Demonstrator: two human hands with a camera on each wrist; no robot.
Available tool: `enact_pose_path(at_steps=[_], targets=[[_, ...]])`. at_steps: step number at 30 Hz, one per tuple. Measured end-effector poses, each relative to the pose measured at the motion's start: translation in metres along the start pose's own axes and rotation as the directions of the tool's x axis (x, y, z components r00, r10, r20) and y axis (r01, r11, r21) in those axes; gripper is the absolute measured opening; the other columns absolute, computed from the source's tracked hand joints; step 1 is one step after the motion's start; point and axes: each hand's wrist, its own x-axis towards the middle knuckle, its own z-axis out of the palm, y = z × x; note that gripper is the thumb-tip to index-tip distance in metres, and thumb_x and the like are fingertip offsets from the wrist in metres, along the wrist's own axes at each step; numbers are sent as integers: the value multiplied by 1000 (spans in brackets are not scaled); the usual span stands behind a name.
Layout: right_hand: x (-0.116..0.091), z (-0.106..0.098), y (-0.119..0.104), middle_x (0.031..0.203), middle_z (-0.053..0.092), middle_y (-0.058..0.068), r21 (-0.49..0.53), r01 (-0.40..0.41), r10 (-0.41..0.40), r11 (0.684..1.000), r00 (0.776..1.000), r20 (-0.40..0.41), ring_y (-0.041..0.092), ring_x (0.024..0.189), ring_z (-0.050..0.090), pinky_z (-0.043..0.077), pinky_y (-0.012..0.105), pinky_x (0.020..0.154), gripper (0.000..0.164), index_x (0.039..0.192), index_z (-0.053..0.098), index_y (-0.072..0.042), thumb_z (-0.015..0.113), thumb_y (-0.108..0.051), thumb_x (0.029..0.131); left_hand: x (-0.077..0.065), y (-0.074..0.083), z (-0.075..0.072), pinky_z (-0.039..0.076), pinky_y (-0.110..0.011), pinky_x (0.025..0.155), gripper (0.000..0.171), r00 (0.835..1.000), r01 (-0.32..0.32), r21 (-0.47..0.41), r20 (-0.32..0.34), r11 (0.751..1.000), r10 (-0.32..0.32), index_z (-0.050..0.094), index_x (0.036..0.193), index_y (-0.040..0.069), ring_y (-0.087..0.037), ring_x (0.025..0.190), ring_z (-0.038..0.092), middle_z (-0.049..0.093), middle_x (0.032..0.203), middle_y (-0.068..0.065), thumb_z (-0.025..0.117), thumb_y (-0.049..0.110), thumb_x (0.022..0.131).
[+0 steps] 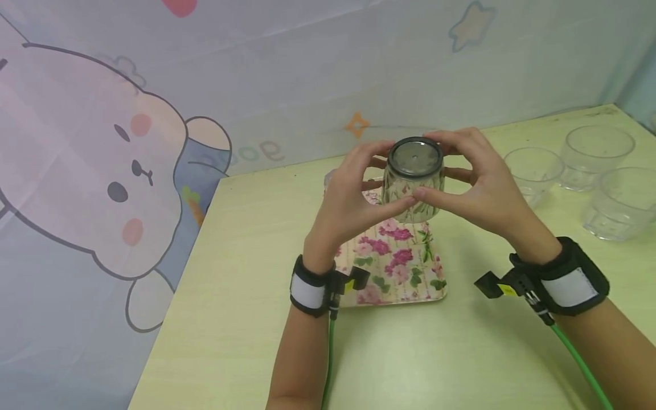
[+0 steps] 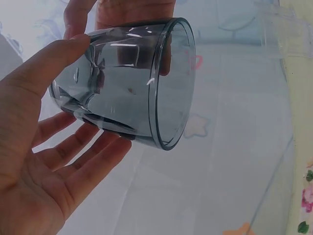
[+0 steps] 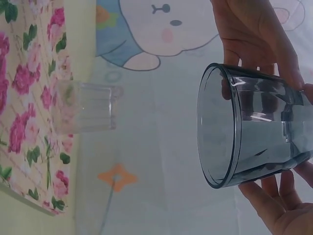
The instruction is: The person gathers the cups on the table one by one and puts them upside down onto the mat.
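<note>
A grey-tinted drinking glass point(image 1: 415, 159) is held in the air over a floral tray point(image 1: 397, 279), its base up and its mouth facing down. My left hand point(image 1: 348, 196) grips one side of it and my right hand point(image 1: 482, 185) the other, the thumbs meeting on the near side. In the left wrist view the faceted wall of the glass point(image 2: 122, 98) shows between both hands' fingers. A clear glass point(image 3: 93, 105) stands on the tray in the right wrist view; in the head view my left hand hides most of it.
Three clear glasses stand on the right of the pale table point(image 1: 241, 273): a nearer-left glass point(image 1: 533, 176), a rear glass point(image 1: 597, 151) and a front glass point(image 1: 617, 210). A printed cloth point(image 1: 307, 85) hangs behind the table. Green cables point(image 1: 330, 353) run from the wrist straps.
</note>
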Motion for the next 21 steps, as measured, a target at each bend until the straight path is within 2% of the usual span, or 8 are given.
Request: enact_pose_path(at_steps=[5, 10, 15, 21], targets=[[3, 4, 7, 112, 46, -19, 7, -33, 33, 999, 999, 0, 1, 106, 49, 45, 2, 87, 70, 137, 51, -19, 79, -5, 75, -1, -7, 4, 59, -22, 82, 72, 999, 33, -11, -14, 999, -33, 46, 135, 6, -19, 111, 60, 55, 129, -11, 81, 24, 75], [7, 11, 16, 116, 48, -18, 42, -79, 80, 996, 997, -17, -1, 109, 49, 45, 4, 89, 71, 138, 49, -16, 80, -8, 75, -1, -16, 10, 57, -19, 83, 69, 998, 56, -19, -38, 998, -57, 47, 135, 6, -21, 114, 58, 53, 132, -11, 80, 23, 77], [10, 19, 27, 118, 52, -13, 76, -126, 129, 989, 991, -33, -1, 109, 49, 45, 7, 90, 70, 137, 48, -12, 81, -11, 75, -2, -31, 18, 56, -18, 85, 69, 996, 67, -27, -57, 997, -68, 46, 136, 7, -21, 116, 57, 51, 134, -12, 79, 22, 78], [11, 30, 45, 119, 55, -2, 42, -171, 173, 984, 984, -46, -3, 106, 49, 49, 11, 90, 64, 133, 51, -11, 81, -17, 76, -5, -52, 29, 55, -18, 88, 69, 993, 90, -16, -73, 996, -91, 43, 137, 8, -23, 118, 57, 50, 134, -11, 78, 23, 79]])
